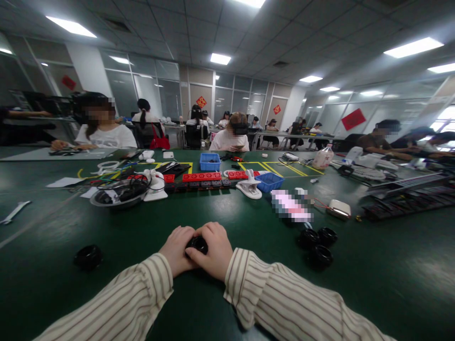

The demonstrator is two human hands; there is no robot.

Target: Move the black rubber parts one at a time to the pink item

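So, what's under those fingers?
A black ring shows between the left fingers and the right fingers. They cover most of its sides, and its underside is hidden, so whether it touches the table can't be seen.

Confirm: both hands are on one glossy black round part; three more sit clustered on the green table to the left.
Wrong side. In the head view, the three clustered glossy black round parts sit to the right of the right hand; the rest stands.

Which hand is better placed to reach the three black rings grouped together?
Probably the right hand: the three black rings lie on its side, farther from the left hand.
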